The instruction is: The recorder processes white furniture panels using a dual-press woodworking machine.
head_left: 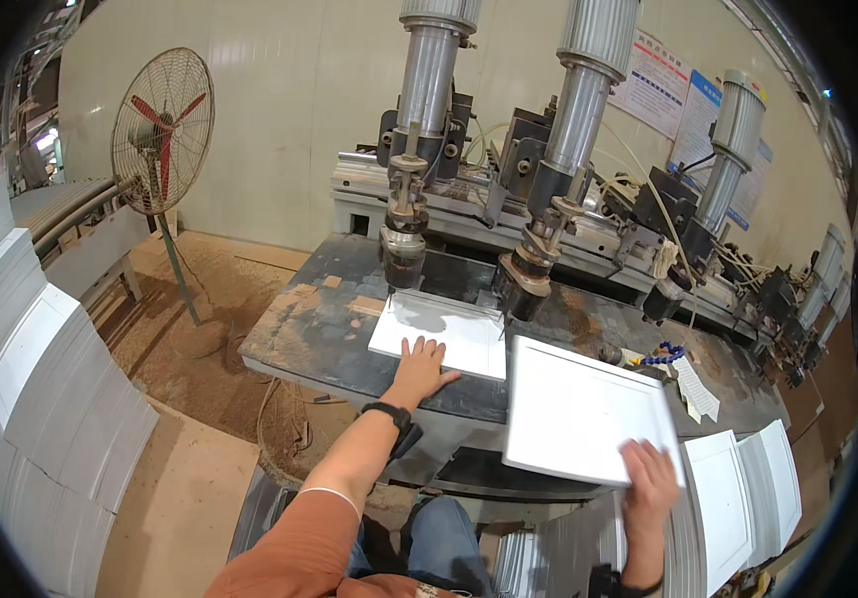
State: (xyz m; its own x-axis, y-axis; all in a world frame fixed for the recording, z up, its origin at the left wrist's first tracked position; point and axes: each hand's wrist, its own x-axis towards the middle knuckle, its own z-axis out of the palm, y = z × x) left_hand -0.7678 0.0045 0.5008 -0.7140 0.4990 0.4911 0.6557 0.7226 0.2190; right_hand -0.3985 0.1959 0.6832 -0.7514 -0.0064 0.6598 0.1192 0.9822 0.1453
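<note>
On the dark machine table a white panel (449,333) lies under the left drilling heads. My left hand (422,371) rests on its near edge, fingers spread and flat. Off to the right, a white framed cabinet door panel (588,409) is tilted in the air at the table's front edge. My right hand (650,472) grips its lower right corner, slightly blurred, with the thumb hidden. Just beyond the flat panel hang a left drill head (404,254) and a second drill head (527,279), close to its far corners.
Stacked white panels stand at the left (70,399) and the right (723,498). A caged floor fan (163,135) stands at the back left. Another drill head (664,297), a blue coiled hose (664,354) and a paper sheet (694,389) are on the right. Sawdust (220,289) covers the floor.
</note>
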